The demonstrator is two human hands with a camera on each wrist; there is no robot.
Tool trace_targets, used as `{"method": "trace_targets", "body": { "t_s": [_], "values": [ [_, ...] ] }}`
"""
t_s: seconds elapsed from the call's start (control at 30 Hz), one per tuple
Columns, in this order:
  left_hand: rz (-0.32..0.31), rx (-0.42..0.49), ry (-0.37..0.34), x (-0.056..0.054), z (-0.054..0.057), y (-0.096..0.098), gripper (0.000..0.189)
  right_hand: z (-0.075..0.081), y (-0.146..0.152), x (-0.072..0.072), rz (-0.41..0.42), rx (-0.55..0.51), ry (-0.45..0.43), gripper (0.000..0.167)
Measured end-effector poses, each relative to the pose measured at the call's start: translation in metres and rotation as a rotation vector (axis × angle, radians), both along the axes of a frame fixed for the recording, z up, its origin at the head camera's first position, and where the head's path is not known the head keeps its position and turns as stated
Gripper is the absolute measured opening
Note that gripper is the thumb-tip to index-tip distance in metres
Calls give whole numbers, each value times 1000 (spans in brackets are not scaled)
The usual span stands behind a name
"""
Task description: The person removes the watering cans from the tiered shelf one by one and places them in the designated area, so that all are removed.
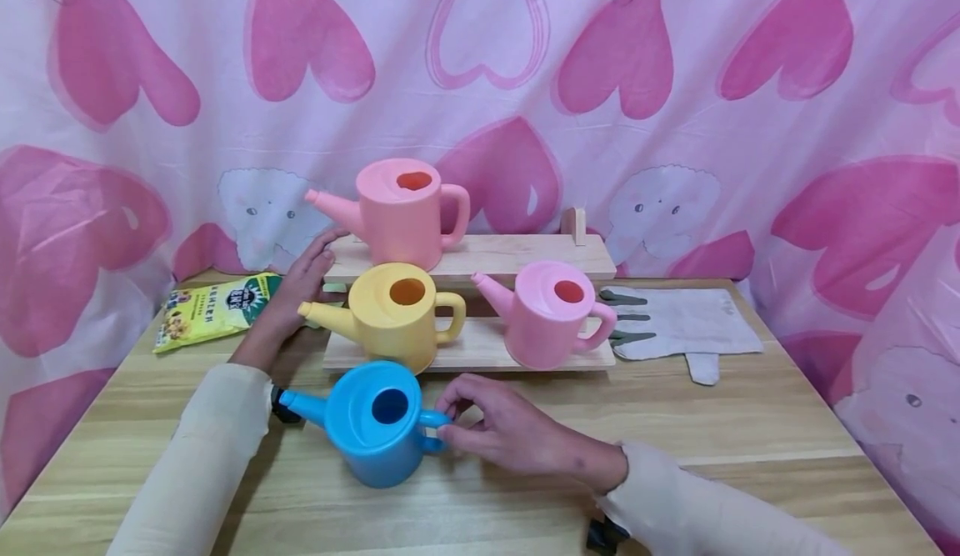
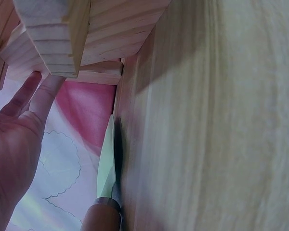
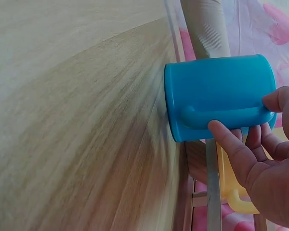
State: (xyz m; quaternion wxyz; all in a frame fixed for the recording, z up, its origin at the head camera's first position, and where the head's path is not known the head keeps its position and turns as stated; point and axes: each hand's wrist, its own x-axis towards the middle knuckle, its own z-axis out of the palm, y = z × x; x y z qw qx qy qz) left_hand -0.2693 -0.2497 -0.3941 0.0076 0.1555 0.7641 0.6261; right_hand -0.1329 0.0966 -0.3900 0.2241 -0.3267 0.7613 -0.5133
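Four smooth plastic watering cans face us, and we pinch the looped handle of the blue can (image 1: 375,435), standing on the grainy wooden worktop (image 1: 750,423), with our right hand (image 1: 510,435), while our left hand (image 1: 296,302) lays straight fingers against the plank shelf (image 1: 517,256).

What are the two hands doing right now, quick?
Left hand: open, fingers straight, touching the wooden shelf.
Right hand: pinching the handle of the blue watering can.
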Motion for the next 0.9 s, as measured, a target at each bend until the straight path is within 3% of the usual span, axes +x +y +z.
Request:
{"method": "trace_targets", "body": {
  "t_s": [0.7,0.9],
  "values": [
    [18,-11,-15,1,-1,0,55,4,-6,0,26,-6,22,14],
    [18,9,1,-1,-2,-1,54,17,-1,-2,38,57,98,21]
  ]
}}
